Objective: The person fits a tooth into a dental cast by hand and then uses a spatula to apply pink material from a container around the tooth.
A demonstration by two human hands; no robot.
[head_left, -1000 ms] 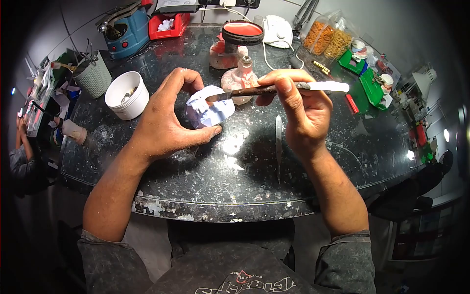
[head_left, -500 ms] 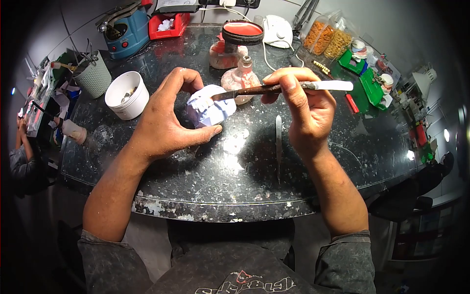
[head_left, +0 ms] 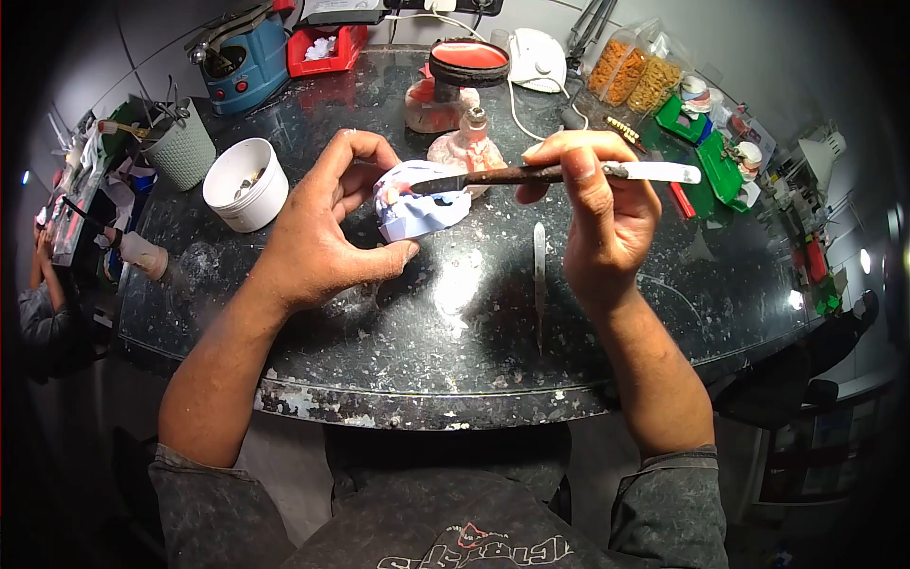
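Note:
Between the thumb and fingers of my left hand (head_left: 332, 223) is a pale bluish-white plaster model (head_left: 424, 216) with a patch of pink on its upper left. My right hand (head_left: 602, 204) pinches a knife-like tool (head_left: 531, 175) with a dark middle and white handle end, held roughly level. The tool's blade lies over the model's top, near the pink patch. Behind the model stands a wax-smeared burner (head_left: 464, 147), partly hidden. A thin pale instrument (head_left: 540, 275) rests on the dark table (head_left: 445, 365) between my hands.
A white tub (head_left: 245, 186) and a grey woven cup (head_left: 180, 152) stand at the left. Further back are a blue machine (head_left: 242, 66), a red bin (head_left: 325, 52), a round pan of red wax (head_left: 470, 59) and a white mask (head_left: 537, 61). Green trays (head_left: 722, 169) sit at the right.
The model has shifted right and turned in my left hand, showing more pink. My right hand and the tool have moved slightly to the right.

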